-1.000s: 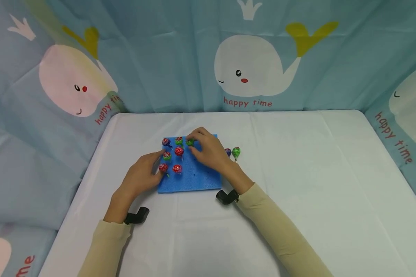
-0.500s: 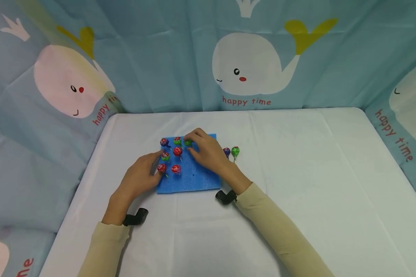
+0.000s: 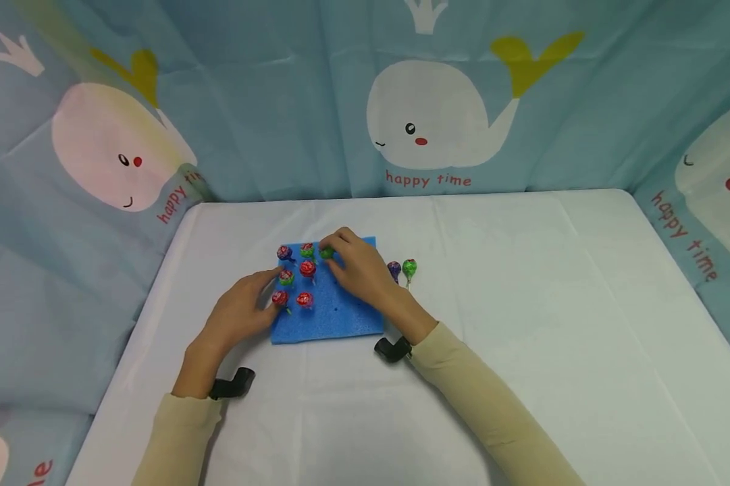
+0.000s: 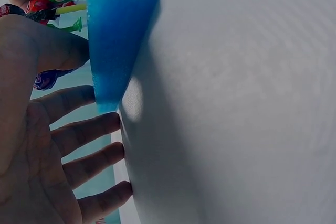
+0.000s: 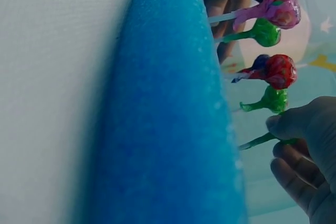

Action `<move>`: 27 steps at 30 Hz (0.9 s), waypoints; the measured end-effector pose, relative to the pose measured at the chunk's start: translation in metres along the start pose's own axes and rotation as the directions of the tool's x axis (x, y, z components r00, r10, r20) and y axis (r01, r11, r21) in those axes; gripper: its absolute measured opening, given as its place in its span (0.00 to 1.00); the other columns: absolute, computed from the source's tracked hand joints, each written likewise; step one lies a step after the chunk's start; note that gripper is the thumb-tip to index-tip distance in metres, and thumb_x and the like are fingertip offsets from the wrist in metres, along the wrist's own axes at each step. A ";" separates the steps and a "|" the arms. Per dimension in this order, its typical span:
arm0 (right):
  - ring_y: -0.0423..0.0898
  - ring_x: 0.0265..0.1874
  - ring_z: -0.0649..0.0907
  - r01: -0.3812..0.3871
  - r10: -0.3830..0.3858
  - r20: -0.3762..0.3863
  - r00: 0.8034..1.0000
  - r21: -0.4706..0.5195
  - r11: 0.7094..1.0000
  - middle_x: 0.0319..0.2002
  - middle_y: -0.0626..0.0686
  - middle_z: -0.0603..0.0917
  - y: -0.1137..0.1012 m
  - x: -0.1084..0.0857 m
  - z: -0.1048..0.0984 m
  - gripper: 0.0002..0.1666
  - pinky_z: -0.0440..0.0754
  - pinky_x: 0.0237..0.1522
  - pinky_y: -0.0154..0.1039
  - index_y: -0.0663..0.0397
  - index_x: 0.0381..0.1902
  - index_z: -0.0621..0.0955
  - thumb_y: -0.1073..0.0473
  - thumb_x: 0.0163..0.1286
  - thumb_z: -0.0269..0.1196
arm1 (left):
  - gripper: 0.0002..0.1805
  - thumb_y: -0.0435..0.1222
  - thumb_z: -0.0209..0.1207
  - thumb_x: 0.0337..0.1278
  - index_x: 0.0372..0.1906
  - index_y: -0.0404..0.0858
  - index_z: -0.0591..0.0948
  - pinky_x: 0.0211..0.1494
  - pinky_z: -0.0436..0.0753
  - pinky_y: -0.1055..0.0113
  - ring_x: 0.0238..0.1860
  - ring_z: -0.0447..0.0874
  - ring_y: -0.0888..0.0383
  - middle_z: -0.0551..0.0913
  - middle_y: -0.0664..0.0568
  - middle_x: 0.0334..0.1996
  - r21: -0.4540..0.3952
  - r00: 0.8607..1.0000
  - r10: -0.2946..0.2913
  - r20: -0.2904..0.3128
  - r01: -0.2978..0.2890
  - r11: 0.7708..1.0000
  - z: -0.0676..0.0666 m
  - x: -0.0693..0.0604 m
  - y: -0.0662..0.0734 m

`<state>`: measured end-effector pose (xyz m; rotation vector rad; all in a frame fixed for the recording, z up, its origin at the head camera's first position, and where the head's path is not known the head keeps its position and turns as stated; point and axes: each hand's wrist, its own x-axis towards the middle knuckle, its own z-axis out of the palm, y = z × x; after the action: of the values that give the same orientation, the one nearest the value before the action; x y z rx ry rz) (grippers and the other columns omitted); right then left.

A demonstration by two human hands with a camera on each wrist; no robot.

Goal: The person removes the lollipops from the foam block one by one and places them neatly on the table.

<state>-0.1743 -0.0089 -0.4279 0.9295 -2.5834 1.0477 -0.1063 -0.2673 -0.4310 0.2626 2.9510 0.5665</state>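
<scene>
A blue foam board (image 3: 352, 317) lies on the table, with several wrapped lollipops standing in its left and back parts. At its back edge my right hand (image 3: 360, 268) pinches a green lollipop (image 3: 327, 253) between thumb and fingers. The right wrist view shows this lollipop's stick (image 5: 256, 141) meeting the board's top face. My left hand (image 3: 240, 307) rests against the board's left edge, near a red lollipop (image 3: 280, 298). In the left wrist view its fingers (image 4: 86, 129) are spread and fairly straight, with the thumb at the foam.
Right of the board, partly behind the right wrist, lie a purple lollipop (image 3: 394, 269) and a green-wrapped lollipop (image 3: 409, 268). A white-covered table (image 3: 523, 304) extends around the board. Behind it hangs a blue curtain (image 3: 316, 101) with whale prints.
The head view has shifted slightly. Both hands keep nearly the same place on the board, and the right hand stays at the green lollipop.
</scene>
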 end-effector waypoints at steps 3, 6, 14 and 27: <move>0.49 0.46 0.89 -0.005 0.005 -0.013 1.000 -0.008 1.000 0.53 0.54 0.84 0.001 -0.005 0.000 0.15 0.90 0.48 0.41 0.54 0.57 0.84 0.62 0.74 0.68 | 0.37 0.40 0.60 0.66 0.80 0.39 0.69 0.77 0.71 0.31 0.77 0.70 0.32 0.74 0.35 0.76 -0.012 1.000 0.010 0.006 -0.010 1.000 0.004 -0.002 0.002; 0.47 0.47 0.89 0.021 -0.021 -0.035 0.999 -0.005 1.000 0.52 0.54 0.84 0.002 -0.006 -0.001 0.15 0.90 0.49 0.40 0.54 0.56 0.84 0.62 0.74 0.68 | 0.37 0.40 0.60 0.67 0.80 0.39 0.69 0.77 0.70 0.31 0.78 0.69 0.32 0.74 0.35 0.76 -0.011 1.000 -0.001 0.007 0.001 1.000 0.004 -0.003 0.002; 0.49 0.49 0.89 0.100 -0.099 -0.075 0.992 0.019 0.995 0.53 0.54 0.83 -0.001 0.006 -0.005 0.14 0.90 0.52 0.39 0.55 0.56 0.83 0.63 0.74 0.68 | 0.36 0.41 0.58 0.68 0.80 0.39 0.69 0.78 0.69 0.31 0.78 0.69 0.33 0.73 0.35 0.76 0.009 1.000 0.000 -0.016 0.000 1.000 -0.006 0.000 -0.002; 0.50 0.45 0.90 0.044 -0.037 -0.088 0.995 0.079 0.996 0.51 0.56 0.80 -0.003 -0.003 -0.016 0.14 0.90 0.49 0.38 0.56 0.54 0.82 0.64 0.73 0.69 | 0.37 0.41 0.58 0.67 0.80 0.39 0.68 0.80 0.68 0.33 0.78 0.68 0.33 0.72 0.36 0.77 -0.002 1.000 -0.009 -0.011 0.009 1.000 -0.002 -0.001 -0.004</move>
<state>-0.1709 0.0013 -0.4154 0.9299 -2.4577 1.1632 -0.1064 -0.2723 -0.4305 0.2473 2.9609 0.5718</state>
